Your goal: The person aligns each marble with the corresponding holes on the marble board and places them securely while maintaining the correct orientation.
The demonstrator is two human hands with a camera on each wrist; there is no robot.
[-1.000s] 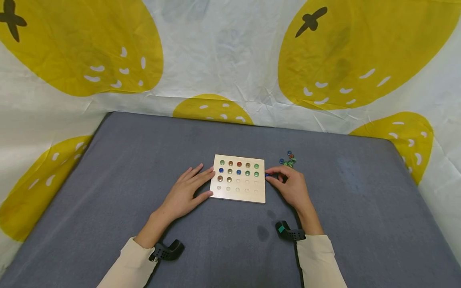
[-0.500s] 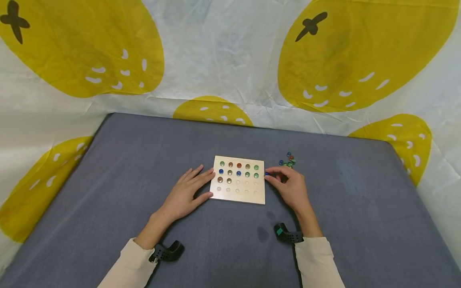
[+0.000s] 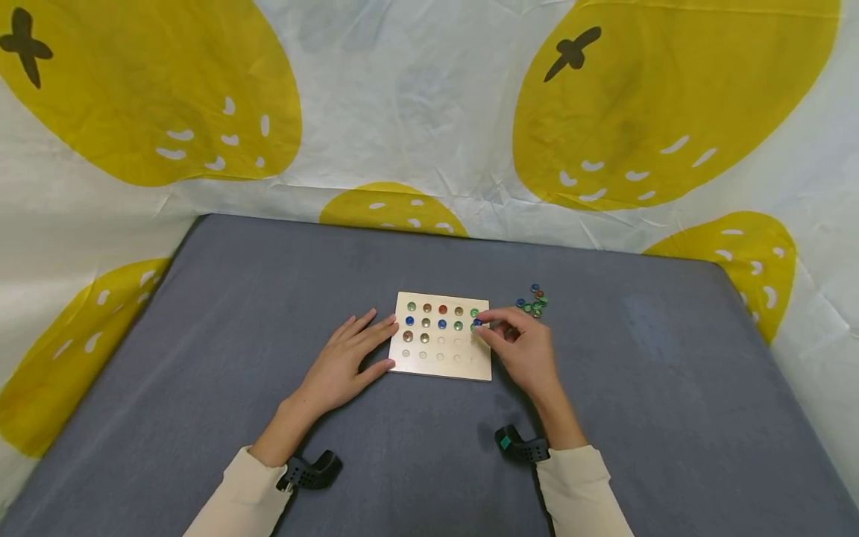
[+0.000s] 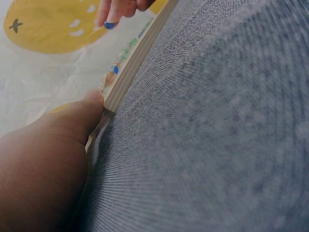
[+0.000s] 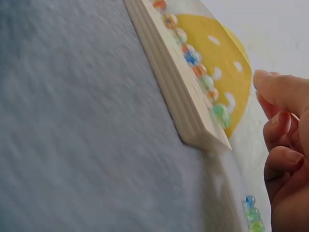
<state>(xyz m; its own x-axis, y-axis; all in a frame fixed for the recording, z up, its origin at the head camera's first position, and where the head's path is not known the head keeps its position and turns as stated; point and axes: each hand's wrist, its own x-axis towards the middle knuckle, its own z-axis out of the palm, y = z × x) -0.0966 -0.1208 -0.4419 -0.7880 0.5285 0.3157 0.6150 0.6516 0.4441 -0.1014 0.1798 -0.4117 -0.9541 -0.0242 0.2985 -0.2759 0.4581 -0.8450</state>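
A pale wooden board (image 3: 473, 369) with rows of round hollows lies on the cloth. Glass marbles in green, brown, red and blue fill its two far rows, and two brownish ones sit at the left of the third row. My left hand (image 3: 344, 359) lies spread with its fingertips and thumb at the board's left edge. Over the right part of the board, my right hand (image 3: 526, 350) pinches a blue marble (image 4: 110, 25) between thumb and index finger. The left wrist view shows this marble raised above the board; in the right wrist view the fingers hide it.
Loose marbles (image 3: 535, 307), mostly green with some blue and a red one, lie in a small cluster beyond the right hand. Grey cloth (image 3: 268, 261) covers the table, and a white curtain with yellow shapes (image 3: 396, 205) hangs behind it.
My right hand has moved left with the blue marble, from beside the board's right edge to over its right part. The left hand stays at the left edge.
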